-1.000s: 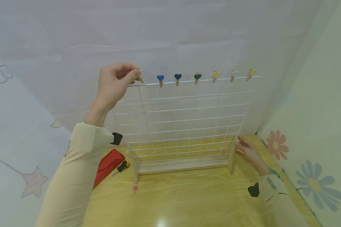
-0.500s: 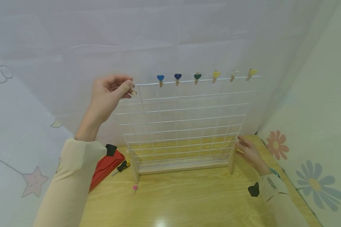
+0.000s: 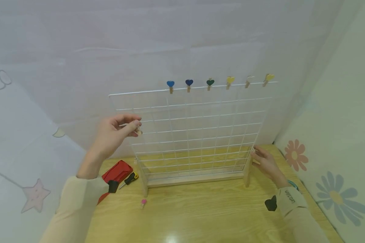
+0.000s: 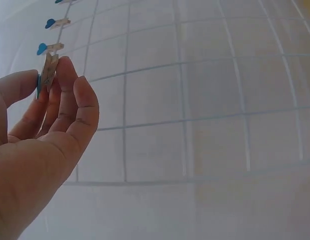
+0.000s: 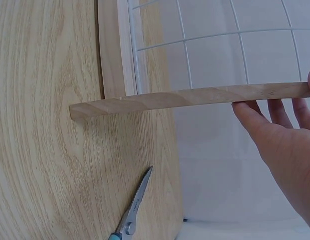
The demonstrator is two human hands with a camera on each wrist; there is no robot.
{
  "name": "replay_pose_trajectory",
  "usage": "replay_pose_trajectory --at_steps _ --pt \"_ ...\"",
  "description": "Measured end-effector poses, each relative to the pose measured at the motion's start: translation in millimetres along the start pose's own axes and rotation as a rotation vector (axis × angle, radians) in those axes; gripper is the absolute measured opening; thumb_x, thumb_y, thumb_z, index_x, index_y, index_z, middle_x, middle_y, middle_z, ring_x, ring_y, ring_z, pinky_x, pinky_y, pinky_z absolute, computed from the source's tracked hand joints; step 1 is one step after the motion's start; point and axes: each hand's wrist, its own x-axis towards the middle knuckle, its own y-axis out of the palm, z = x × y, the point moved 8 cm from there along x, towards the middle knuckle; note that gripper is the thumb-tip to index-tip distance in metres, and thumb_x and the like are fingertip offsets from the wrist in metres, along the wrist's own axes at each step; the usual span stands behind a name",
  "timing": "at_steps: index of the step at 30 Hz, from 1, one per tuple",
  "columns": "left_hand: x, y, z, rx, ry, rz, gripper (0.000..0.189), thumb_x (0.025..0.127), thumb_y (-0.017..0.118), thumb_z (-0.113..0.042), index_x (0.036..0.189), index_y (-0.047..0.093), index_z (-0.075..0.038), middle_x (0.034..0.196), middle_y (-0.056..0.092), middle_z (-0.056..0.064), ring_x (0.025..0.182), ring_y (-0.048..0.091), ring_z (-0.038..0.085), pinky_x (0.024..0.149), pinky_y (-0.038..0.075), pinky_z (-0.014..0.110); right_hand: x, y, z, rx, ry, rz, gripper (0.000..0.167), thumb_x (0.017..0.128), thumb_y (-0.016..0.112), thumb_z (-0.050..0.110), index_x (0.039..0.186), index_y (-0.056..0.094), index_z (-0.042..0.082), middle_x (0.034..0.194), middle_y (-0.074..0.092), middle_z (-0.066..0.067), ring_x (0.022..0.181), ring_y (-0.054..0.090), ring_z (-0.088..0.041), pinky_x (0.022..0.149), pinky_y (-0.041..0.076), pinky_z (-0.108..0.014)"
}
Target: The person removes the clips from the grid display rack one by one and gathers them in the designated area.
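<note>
My left hand (image 3: 114, 135) pinches a small wooden clothespin (image 4: 48, 72) between thumb and fingers. A blue edge shows on the clothespin's thumb side. The hand is in front of the left part of a white wire grid (image 3: 194, 130), below its top bar. Several clothespins with heart tops are clipped along that bar, among them a blue-heart clothespin (image 3: 170, 84) and a green-heart clothespin (image 3: 210, 83). At the right, my right hand (image 3: 267, 166) grips the upper part of the stand's wooden side post (image 5: 160, 100), fingers on its outer side.
On the wooden table (image 3: 200, 212) lies a pink-heart clothespin (image 3: 143, 201) near the stand's left foot. A red tray-like object (image 3: 118, 171) and a screwdriver (image 3: 129, 179) lie at the left. Teal-handled scissors (image 5: 130, 222) lie beyond the right post. A pale backdrop hangs behind.
My left hand has come down from the top bar to the grid's left side, the clothespin still in its fingers. My right hand stays on the post.
</note>
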Motion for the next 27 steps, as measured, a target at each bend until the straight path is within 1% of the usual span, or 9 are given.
replay_pose_trajectory --at_steps 4,8,11,12,16,20,23,27 --pt "-18.9 3.2 30.2 0.025 -0.069 0.024 0.026 0.095 0.062 -0.015 0.113 0.063 0.004 0.098 0.066 0.003 0.075 0.066 0.017 0.074 0.056 0.029 -0.4 -0.1 -1.3 0.001 0.003 -0.005 0.075 0.102 0.048 0.024 0.151 -0.002 -0.003 0.155 -0.004 -0.029 0.141 0.006 -0.045 0.108 0.023 -0.054" --pt "-36.2 6.4 58.3 0.058 -0.128 0.024 0.029 0.095 0.062 -0.016 0.114 0.062 0.006 0.097 0.068 -0.001 0.076 0.066 0.019 0.073 0.056 0.028 0.0 -0.1 -1.2 -0.005 0.004 -0.003 0.075 0.102 0.048 0.025 0.151 -0.002 -0.003 0.155 -0.005 -0.029 0.141 0.006 -0.045 0.108 0.022 -0.055" --pt "-48.3 10.3 79.2 0.073 -0.159 0.022 0.028 0.095 0.062 -0.016 0.113 0.063 0.006 0.095 0.068 0.0 0.075 0.066 0.018 0.07 0.056 0.028 0.6 0.2 -0.3 -0.016 0.003 -0.004 0.075 0.102 0.047 0.025 0.151 -0.002 -0.003 0.155 -0.003 -0.029 0.141 0.006 -0.045 0.108 0.023 -0.055" --pt "-52.4 12.1 86.4 0.076 -0.173 0.023 0.028 0.095 0.063 -0.016 0.113 0.064 0.005 0.095 0.068 0.001 0.074 0.066 0.016 0.07 0.056 0.028 0.9 0.3 0.1 -0.015 0.001 -0.005 0.075 0.102 0.047 0.025 0.151 -0.002 -0.003 0.155 -0.002 -0.029 0.141 0.007 -0.045 0.108 0.023 -0.055" --pt "-68.4 20.2 115.7 0.071 -0.219 0.029 0.028 0.094 0.064 -0.017 0.112 0.064 0.005 0.094 0.068 0.005 0.074 0.065 0.013 0.069 0.056 0.028 0.7 0.7 1.7 -0.013 -0.002 -0.012 0.073 0.102 0.047 0.024 0.151 -0.001 -0.003 0.155 -0.001 -0.029 0.141 0.009 -0.045 0.108 0.023 -0.055" --pt "-81.9 25.7 145.5 0.059 -0.259 0.025 0.026 0.093 0.065 -0.017 0.109 0.066 0.003 0.094 0.068 0.005 0.076 0.066 0.016 0.069 0.055 0.027 -0.7 1.6 2.8 -0.026 0.0 -0.015 0.072 0.103 0.046 0.023 0.151 -0.001 -0.004 0.155 -0.002 -0.029 0.141 0.007 -0.045 0.108 0.023 -0.056" --pt "-91.2 29.2 164.4 0.067 -0.279 0.027 0.025 0.092 0.066 -0.017 0.109 0.066 0.002 0.093 0.068 0.005 0.077 0.066 0.019 0.07 0.056 0.029 -1.8 2.0 2.9 -0.038 0.003 -0.019 0.072 0.103 0.046 0.023 0.151 0.0 -0.004 0.155 -0.003 -0.029 0.141 0.007 -0.044 0.108 0.023 -0.056" --pt "-103.5 31.1 184.2 0.071 -0.311 0.016 0.025 0.092 0.066 -0.016 0.109 0.066 0.003 0.094 0.068 0.008 0.078 0.067 0.017 0.072 0.056 0.03 -1.5 0.9 2.4 -0.045 0.001 -0.028 0.072 0.103 0.046 0.024 0.151 0.001 -0.004 0.155 -0.001 -0.03 0.141 0.009 -0.044 0.108 0.024 -0.056"
